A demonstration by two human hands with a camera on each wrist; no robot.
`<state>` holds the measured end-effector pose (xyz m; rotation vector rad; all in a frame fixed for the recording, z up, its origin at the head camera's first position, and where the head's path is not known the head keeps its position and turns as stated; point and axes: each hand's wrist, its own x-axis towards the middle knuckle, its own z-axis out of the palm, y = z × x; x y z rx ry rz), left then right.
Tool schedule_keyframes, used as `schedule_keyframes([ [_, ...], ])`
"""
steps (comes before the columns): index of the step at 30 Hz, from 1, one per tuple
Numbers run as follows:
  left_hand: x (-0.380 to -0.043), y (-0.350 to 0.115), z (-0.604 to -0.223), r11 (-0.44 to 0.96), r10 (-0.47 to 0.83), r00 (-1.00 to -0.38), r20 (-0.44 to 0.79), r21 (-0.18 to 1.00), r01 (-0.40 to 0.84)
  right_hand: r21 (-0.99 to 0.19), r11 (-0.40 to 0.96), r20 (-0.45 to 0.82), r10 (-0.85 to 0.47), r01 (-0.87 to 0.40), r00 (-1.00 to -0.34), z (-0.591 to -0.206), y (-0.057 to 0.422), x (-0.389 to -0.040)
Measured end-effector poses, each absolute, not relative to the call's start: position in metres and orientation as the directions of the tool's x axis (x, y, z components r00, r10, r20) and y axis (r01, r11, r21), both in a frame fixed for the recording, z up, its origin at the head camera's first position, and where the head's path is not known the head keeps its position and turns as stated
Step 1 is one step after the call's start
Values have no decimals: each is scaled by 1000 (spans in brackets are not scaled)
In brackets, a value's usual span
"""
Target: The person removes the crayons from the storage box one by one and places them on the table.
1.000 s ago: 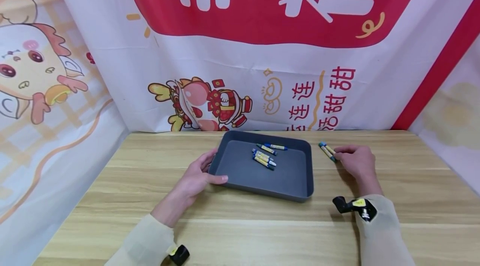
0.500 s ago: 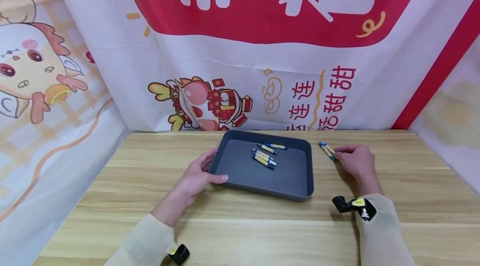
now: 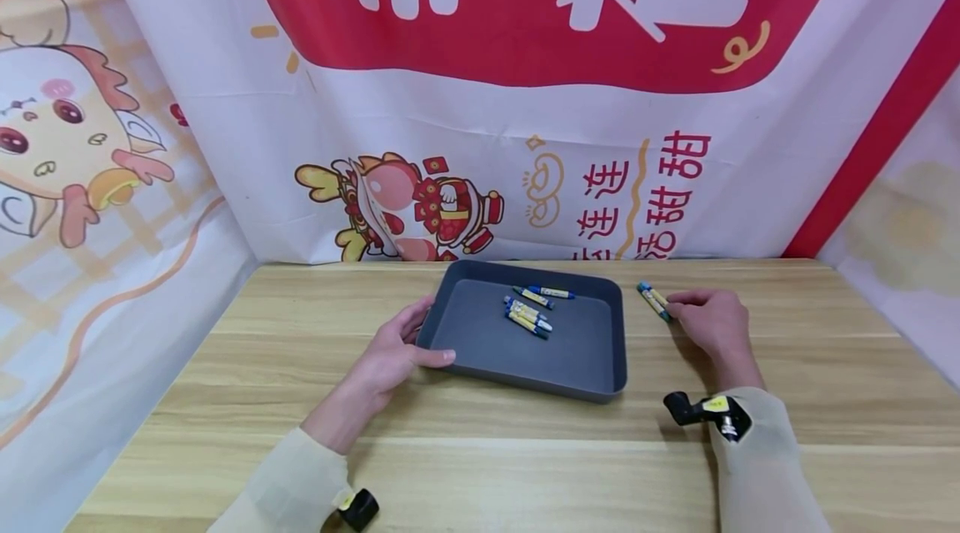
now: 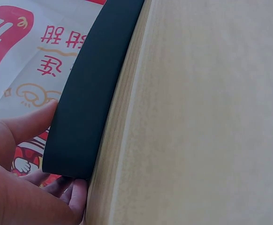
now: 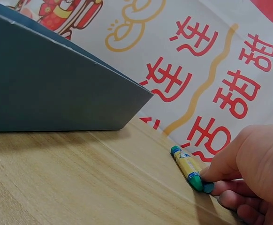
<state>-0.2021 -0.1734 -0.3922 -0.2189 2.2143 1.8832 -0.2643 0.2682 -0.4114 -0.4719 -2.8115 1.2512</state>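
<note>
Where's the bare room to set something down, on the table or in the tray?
Free: table on the tray's near side, between the sleeves; tray floor left of the crayon cluster; table right of the right grip. Crowded: around that cluster, and at the crayon pair by the right grip.

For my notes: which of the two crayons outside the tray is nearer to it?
The green-tipped crayon, which lies between the tray and the teal-ended crayon; the latter is at the right hand.
</note>
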Motion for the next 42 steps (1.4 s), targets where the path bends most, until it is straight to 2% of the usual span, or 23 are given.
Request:
schedule_keyframes([
  [8, -203, -173, -393, 165, 35, -963, -268, 952, -259, -733, 616, -140, 279, 289, -950, -410, 268, -264],
  [17, -204, -172, -391, 169, 26, -963, -269, 950, -261, -709, 664, -78, 259, 236, -963, -410, 267, -263],
  [33, -204, -173, -392, 168, 27, -962, -272, 950, -264, -738, 622, -116, 264, 262, -957, -401, 258, -264],
  [42, -204, -173, -391, 175, 24, -961, -276, 948, -268, -754, 632, -56, 208, 178, -977, -376, 237, -264],
])
